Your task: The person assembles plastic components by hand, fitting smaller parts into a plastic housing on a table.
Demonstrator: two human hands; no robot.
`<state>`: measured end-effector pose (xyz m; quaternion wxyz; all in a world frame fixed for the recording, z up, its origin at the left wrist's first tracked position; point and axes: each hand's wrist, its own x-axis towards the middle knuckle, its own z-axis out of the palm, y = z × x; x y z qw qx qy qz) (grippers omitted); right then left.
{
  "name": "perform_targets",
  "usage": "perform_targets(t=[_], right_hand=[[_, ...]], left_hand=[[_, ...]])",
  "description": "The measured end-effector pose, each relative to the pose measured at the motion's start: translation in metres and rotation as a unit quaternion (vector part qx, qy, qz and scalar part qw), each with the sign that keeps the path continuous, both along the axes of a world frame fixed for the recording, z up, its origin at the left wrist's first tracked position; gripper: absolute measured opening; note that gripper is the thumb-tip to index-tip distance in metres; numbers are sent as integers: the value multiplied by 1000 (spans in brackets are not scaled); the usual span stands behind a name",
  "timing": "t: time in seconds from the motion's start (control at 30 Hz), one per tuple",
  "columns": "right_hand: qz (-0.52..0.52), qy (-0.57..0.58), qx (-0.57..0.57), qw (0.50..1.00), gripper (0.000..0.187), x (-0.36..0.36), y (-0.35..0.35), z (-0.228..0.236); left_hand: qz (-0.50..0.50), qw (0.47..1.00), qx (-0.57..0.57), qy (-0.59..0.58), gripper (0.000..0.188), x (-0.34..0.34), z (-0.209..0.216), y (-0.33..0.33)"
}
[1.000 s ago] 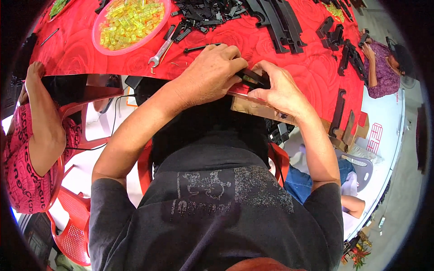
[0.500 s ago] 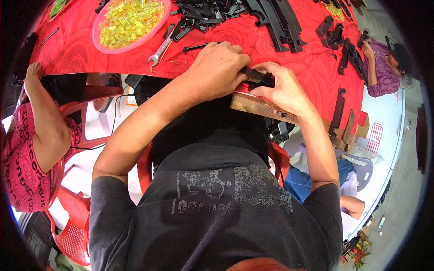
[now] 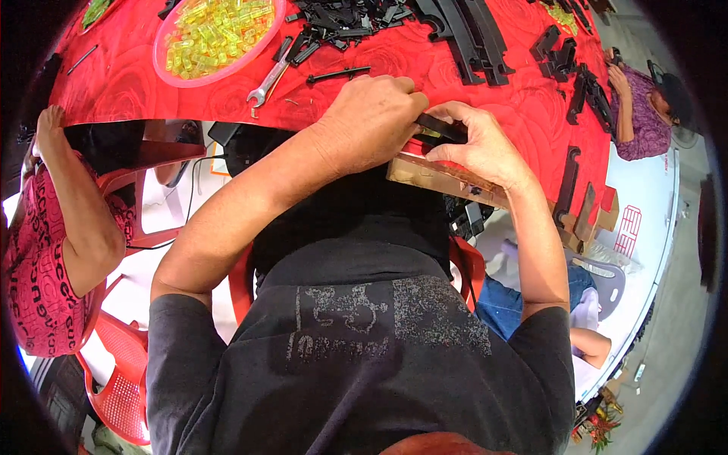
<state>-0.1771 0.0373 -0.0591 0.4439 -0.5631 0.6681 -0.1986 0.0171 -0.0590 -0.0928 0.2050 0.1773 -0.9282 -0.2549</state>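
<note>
Over the front edge of the red table, both my hands meet on a black plastic part (image 3: 446, 129). My right hand (image 3: 478, 144) grips its right end, thumb below and fingers above. My left hand (image 3: 379, 117) is closed at the part's left end, knuckles up. Its fingertips are hidden, so whether it pinches a smaller piece there cannot be made out. Just past my left hand lies a thin black rod (image 3: 339, 74). A silver wrench (image 3: 269, 82) rests to the left of the rod.
A pink bowl (image 3: 159, 53) of yellow clear pieces stands far left. Small black parts (image 3: 341, 23) are heaped beside it; long black parts (image 3: 474, 42) lie farther right. A cardboard box (image 3: 444, 180) sits under my right wrist. Other people sit at left and right.
Both hands have shifted slightly to the right with the black part, which is turned a little. The person at left has moved an arm slightly.
</note>
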Motion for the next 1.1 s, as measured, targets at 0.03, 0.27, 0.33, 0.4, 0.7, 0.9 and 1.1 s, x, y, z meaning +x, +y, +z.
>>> perform_targets(t=[0.03, 0.27, 0.33, 0.4, 0.7, 0.9, 1.1], right_hand=[[0, -9, -8, 1000, 52, -1, 0, -1], [-8, -7, 4, 1000, 54, 1, -1, -1], [-1, -11, 10, 1000, 54, 2, -3, 2], [-6, -22, 15, 1000, 53, 1, -3, 2], [-2, -34, 31, 999, 53, 3, -4, 6], [-6, -42, 16, 999, 55, 0, -3, -1], [4, -34, 30, 999, 54, 0, -6, 2]], left_hand=[[0, 1000, 0, 0, 21, 0, 0, 0], [-11, 1000, 21, -12, 20, 3, 4, -3], [-11, 1000, 18, -11, 21, 2, 3, -5], [-8, 1000, 4, -6, 23, 0, 2, -5], [-16, 999, -20, -33, 25, 1, 5, -6], [-8, 999, -24, -38, 22, -2, 2, -4], [-10, 999, -21, -38, 22, -1, 3, -6]])
